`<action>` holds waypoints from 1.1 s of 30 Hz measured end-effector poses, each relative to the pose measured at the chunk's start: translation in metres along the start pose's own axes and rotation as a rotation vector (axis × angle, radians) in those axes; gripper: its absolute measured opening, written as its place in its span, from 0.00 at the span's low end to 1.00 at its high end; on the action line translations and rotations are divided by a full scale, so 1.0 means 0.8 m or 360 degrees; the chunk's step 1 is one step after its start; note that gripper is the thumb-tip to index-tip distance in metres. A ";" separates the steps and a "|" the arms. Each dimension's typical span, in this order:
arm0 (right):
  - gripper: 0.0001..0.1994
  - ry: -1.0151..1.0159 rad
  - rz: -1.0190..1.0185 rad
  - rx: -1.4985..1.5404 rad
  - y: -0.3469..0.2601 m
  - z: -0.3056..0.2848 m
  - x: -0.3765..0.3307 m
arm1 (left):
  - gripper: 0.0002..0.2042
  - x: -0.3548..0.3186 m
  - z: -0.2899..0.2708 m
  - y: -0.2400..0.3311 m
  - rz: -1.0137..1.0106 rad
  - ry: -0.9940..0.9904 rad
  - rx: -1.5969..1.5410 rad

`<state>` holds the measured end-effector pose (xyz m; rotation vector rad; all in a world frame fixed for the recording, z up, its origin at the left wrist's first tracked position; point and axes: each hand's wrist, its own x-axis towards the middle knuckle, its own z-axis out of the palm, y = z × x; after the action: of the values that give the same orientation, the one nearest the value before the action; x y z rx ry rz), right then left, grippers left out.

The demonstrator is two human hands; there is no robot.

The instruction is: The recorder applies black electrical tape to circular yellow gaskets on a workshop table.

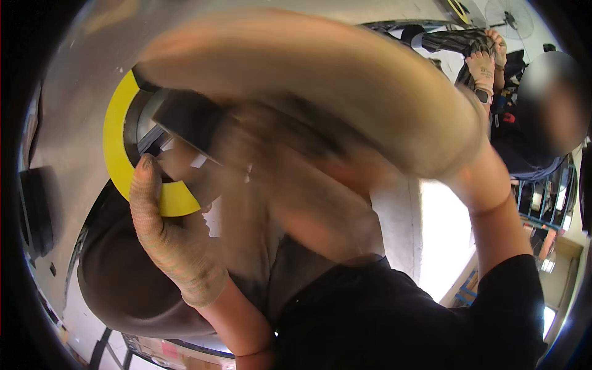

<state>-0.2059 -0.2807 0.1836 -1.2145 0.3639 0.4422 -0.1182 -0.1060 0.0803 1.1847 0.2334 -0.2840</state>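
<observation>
My left hand [169, 237], in a knit work glove, grips a yellow ring [117, 145] at the left, its thumb lying across the ring's lower edge. Inside the ring sits a dark round part with a dark flat piece [185, 120] over it. My right hand [308, 80], also gloved, is very close to the camera and smeared by motion. It spans the top and middle of the view, above the ring. Whether it holds anything is not visible. My black sleeves fill the lower right.
A dark brown rounded surface [123, 280] lies under my left hand. A grey metal panel [74, 92] fills the upper left. At the right another person [530, 142] stands with gloved hands [484, 68] raised near a fan [509, 15]. Bright floor [447, 240] shows between us.
</observation>
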 end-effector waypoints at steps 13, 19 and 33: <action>0.31 -0.0216 -0.0291 -0.0477 0.147 -0.046 0.074 | 0.20 0.001 -0.033 0.028 -0.0016 -0.0313 0.0189; 0.27 0.0167 -0.0757 -0.1043 0.117 -0.071 0.024 | 0.26 -0.014 -0.050 0.039 0.0055 -0.0258 0.0118; 0.18 -0.0333 -0.1173 -0.2778 -0.042 -0.032 0.054 | 0.17 -0.041 -0.058 0.124 0.2020 -0.0835 0.2356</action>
<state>-0.1524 -0.3089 0.1816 -2.7730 -0.8882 0.1412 -0.1169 -0.0246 0.1612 2.3397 -1.4068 0.4856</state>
